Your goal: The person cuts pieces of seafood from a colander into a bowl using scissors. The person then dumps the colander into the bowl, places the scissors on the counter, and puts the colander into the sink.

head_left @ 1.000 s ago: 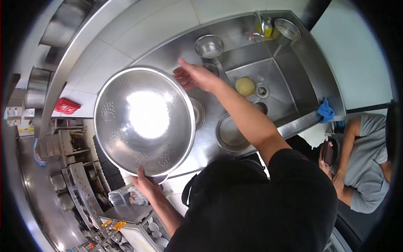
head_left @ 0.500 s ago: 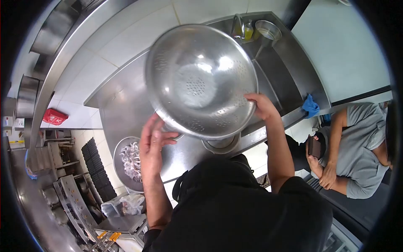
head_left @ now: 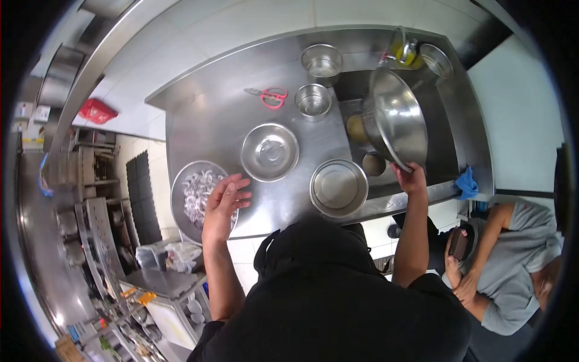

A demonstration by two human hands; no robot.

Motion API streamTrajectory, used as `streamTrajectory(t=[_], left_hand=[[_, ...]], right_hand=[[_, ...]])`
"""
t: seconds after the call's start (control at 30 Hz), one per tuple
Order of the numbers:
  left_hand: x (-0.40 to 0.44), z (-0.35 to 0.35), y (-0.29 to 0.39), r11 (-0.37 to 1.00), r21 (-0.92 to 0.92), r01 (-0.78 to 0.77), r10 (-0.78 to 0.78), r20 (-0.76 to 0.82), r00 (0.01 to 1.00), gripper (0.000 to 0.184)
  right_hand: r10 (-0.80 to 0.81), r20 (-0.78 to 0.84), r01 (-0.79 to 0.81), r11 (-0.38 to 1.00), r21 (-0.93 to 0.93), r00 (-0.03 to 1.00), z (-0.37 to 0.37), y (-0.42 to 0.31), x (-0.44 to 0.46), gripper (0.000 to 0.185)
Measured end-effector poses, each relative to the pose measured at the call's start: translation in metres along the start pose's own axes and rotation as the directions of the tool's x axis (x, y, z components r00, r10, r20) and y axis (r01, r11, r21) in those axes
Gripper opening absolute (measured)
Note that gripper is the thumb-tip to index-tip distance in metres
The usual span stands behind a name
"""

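My right hand (head_left: 410, 177) grips the rim of a large steel colander (head_left: 401, 117), which is tilted on its side over the sink (head_left: 443, 114). Its fingers are partly hidden behind the rim. My left hand (head_left: 226, 202) holds nothing and is open, fingers apart, above the right edge of a steel bowl (head_left: 178, 211). In that bowl lie pale grey-white pieces (head_left: 198, 192) that look like raw seafood. To the right of my left hand stands a shallow steel bowl (head_left: 270, 152), and a round steel pan (head_left: 339, 187) stands near the counter's front edge.
Red-handled scissors (head_left: 272, 97) and two steel pots, one nearer (head_left: 313, 102) and one farther (head_left: 322, 64), are at the back. A strainer (head_left: 435, 60) stands in the far corner. A blue cloth (head_left: 466, 183) hangs at the sink edge. A person in grey (head_left: 512, 259) sits at right.
The colander has moved right, from in front of me to over the sink, and tipped sideways. My left hand has come off it. Bowls, pots and scissors behind it now show.
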State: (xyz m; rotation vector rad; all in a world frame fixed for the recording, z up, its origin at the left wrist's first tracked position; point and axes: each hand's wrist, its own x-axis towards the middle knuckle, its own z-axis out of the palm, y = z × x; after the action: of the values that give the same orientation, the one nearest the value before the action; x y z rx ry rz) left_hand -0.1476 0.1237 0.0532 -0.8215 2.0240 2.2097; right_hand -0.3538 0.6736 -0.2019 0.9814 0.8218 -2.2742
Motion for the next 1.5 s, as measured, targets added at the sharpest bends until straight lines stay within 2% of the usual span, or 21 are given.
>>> streamTrajectory(t=[0.1, 0.13, 0.33, 0.43, 0.53, 0.63, 0.73, 0.8, 0.83, 0.93, 0.97, 1.03, 1.07, 1.13, 1.17, 1.23, 1.27, 1.37, 1.4, 1.47, 1.5], left_hand=[[-0.002, 0.001, -0.019, 0.995, -0.047, 0.093, -0.093, 0.002, 0.996, 0.042], [-0.006, 0.007, -0.022, 0.993, -0.003, 0.122, -0.122, 0.015, 0.992, 0.043], [-0.022, 0.021, -0.070, 0.963, -0.004, 0.269, -0.268, 0.065, 0.961, 0.044], [-0.034, 0.017, -0.087, 0.937, 0.031, 0.349, -0.349, 0.002, 0.937, 0.044], [-0.051, 0.002, -0.106, 0.911, 0.024, 0.412, -0.410, -0.060, 0.910, 0.044], [-0.070, -0.014, -0.119, 0.891, -0.008, 0.454, -0.449, -0.155, 0.880, 0.044], [-0.087, -0.029, -0.135, 0.873, -0.079, 0.482, -0.487, -0.217, 0.846, 0.044], [-0.095, -0.039, -0.149, 0.855, -0.101, 0.508, -0.515, -0.266, 0.815, 0.045], [-0.099, -0.046, -0.161, 0.849, -0.072, 0.524, -0.520, -0.289, 0.804, 0.046], [-0.114, -0.070, -0.207, 0.819, 0.048, 0.572, -0.519, -0.364, 0.774, 0.047], [-0.122, -0.081, -0.233, 0.826, 0.107, 0.553, -0.476, -0.393, 0.787, 0.047], [-0.137, -0.088, -0.254, 0.731, 0.450, 0.513, -0.336, -0.417, 0.845, 0.047], [-0.146, -0.091, -0.266, 0.718, 0.472, 0.512, -0.334, -0.412, 0.848, 0.046], [-0.166, -0.104, -0.297, 0.697, 0.473, 0.539, -0.381, -0.391, 0.837, 0.046], [-0.174, -0.112, -0.321, 0.708, 0.322, 0.629, -0.504, -0.393, 0.769, 0.043], [-0.199, -0.124, -0.366, 0.709, 0.024, 0.705, -0.644, -0.387, 0.660, 0.041], [-0.208, -0.126, -0.385, 0.692, -0.017, 0.722, -0.668, -0.393, 0.631, 0.036], [-0.210, -0.103, -0.360, 0.516, 0.037, 0.856, -0.769, -0.420, 0.482, 0.034], [-0.218, -0.108, -0.381, 0.552, -0.006, 0.834, -0.770, -0.389, 0.507, 0.033], [-0.216, -0.102, -0.386, 0.545, -0.055, 0.837, -0.771, -0.425, 0.474, 0.034], [-0.212, -0.099, -0.387, 0.541, -0.076, 0.837, -0.772, -0.440, 0.459, 0.034]], right_hand=[[-0.136, -0.137, 0.151, 0.983, 0.106, 0.981, 0.001, 0.003, 0.035, 0.042], [-0.097, -0.075, 0.111, 0.973, 0.205, 0.992, -0.013, 0.001, 0.058, 0.042], [-0.058, -0.200, 0.138, 0.901, 0.411, 0.978, -0.030, -0.017, 0.146, 0.046], [-0.134, -0.236, 0.211, 0.916, 0.342, 0.962, -0.030, -0.015, 0.164, 0.048], [-0.008, -0.243, 0.114, 0.897, 0.427, 0.970, -0.044, -0.013, 0.192, 0.043], [0.007, -0.277, 0.117, 0.896, 0.428, 0.961, -0.058, -0.005, 0.219, 0.042], [0.005, -0.187, 0.077, 0.899, 0.431, 0.982, -0.069, 0.001, 0.231, 0.042], [-0.108, -0.231, 0.197, 0.893, 0.406, 0.967, -0.058, 0.012, 0.225, 0.054], [-0.167, -0.252, 0.259, 0.883, 0.392, 0.953, -0.045, 0.017, 0.213, 0.060], [-0.055, -0.189, 0.124, 0.918, 0.378, 0.981, 0.002, 0.030, 0.155, 0.078], [0.011, -0.143, 0.026, 0.967, 0.253, 0.990, 0.015, 0.030, 0.144, 0.081], [0.153, -0.079, -0.156, 0.987, -0.026, 0.985, 0.034, 0.029, 0.133, 0.088], [0.148, 0.042, -0.131, 0.954, -0.271, 0.988, 0.044, 0.030, 0.128, 0.086], [0.148, 0.105, -0.060, 0.812, -0.581, 0.983, 0.099, 0.024, 0.091, 0.083], [0.158, 0.138, -0.013, 0.705, -0.709, 0.978, 0.131, 0.022, 0.067, 0.081], [0.129, 0.216, 0.101, 0.589, -0.802, 0.968, 0.188, 0.023, 0.036, 0.077], [0.116, 0.260, 0.163, 0.524, -0.836, 0.959, 0.212, 0.029, 0.027, 0.075], [0.171, 0.291, 0.267, 0.149, -0.952, 0.942, 0.277, 0.072, 0.012, 0.068], [0.150, 0.294, 0.296, 0.009, -0.955, 0.944, 0.290, 0.096, 0.015, 0.062], [0.135, 0.288, 0.317, -0.326, -0.891, 0.948, 0.321, 0.138, 0.017, 0.063], [0.138, 0.301, 0.330, -0.366, -0.870, 0.944, 0.328, 0.156, 0.021, 0.060]])
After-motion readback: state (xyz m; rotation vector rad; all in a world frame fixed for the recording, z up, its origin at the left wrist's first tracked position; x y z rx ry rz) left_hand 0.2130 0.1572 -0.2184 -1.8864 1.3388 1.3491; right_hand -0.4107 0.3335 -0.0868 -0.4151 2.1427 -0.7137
